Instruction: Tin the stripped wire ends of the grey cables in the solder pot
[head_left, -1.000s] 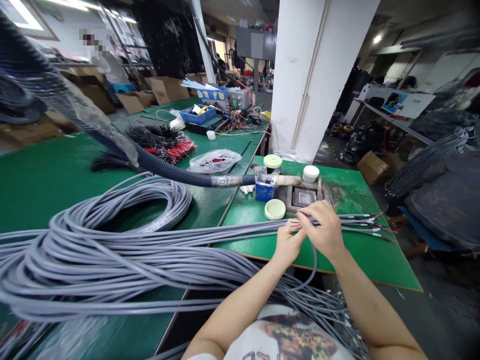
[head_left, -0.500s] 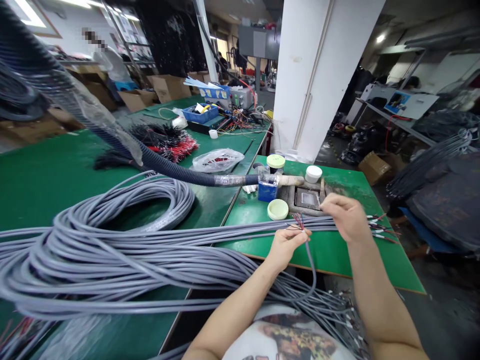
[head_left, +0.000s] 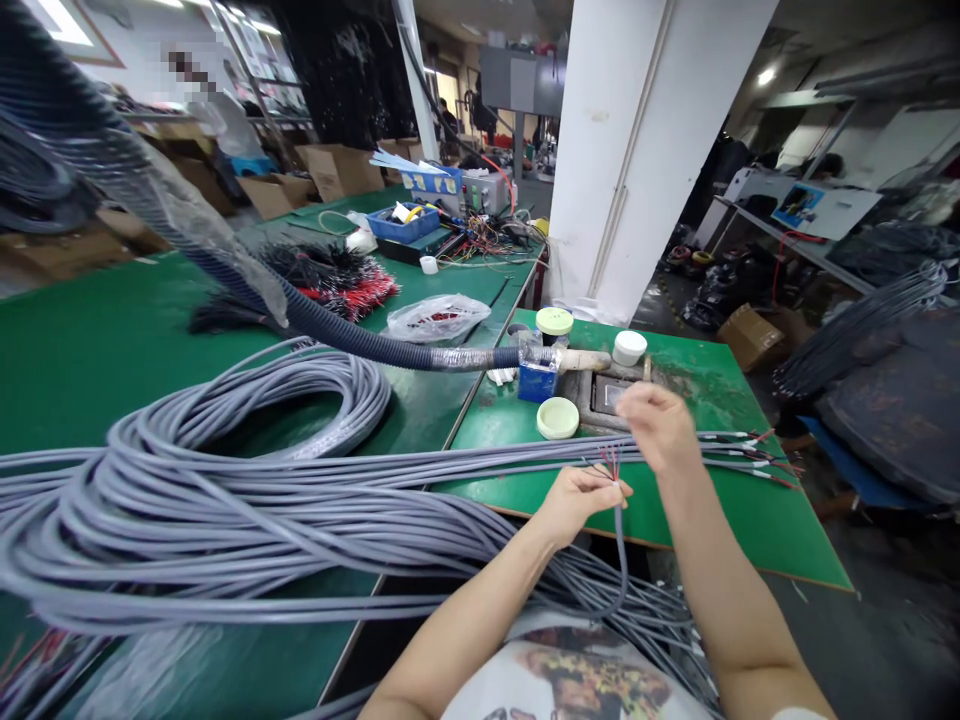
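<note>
1. Head view, key relation: we find one grey cable (head_left: 620, 550) with its end in the left hand (head_left: 589, 495). Its long axis runs from that grip down the view towards the person, then curves left below the table edge. Its bared wires (head_left: 613, 463) fan out beyond the fingers, away from the person. They lie below the right hand (head_left: 661, 425) and slightly to its left, apart from it.

2. Head view, hands: we record the left hand pinched closed around the cable end, thumb against fingers. The right hand is raised near the recessed block (head_left: 574, 400), its fingertips drawn together; we cannot tell whether they hold anything small.

3. Head view, count: we note one cable in hand, one recessed block, one yellow-lidded jar (head_left: 555, 320), one white tub (head_left: 629, 348), one shallow green dish (head_left: 557, 418), one blue box (head_left: 537, 382) and one ribbed hose (head_left: 465, 358). The fanned wires are too fine to count, and the laid-out bundle (head_left: 480, 466) behind the left hand too dense.
</note>
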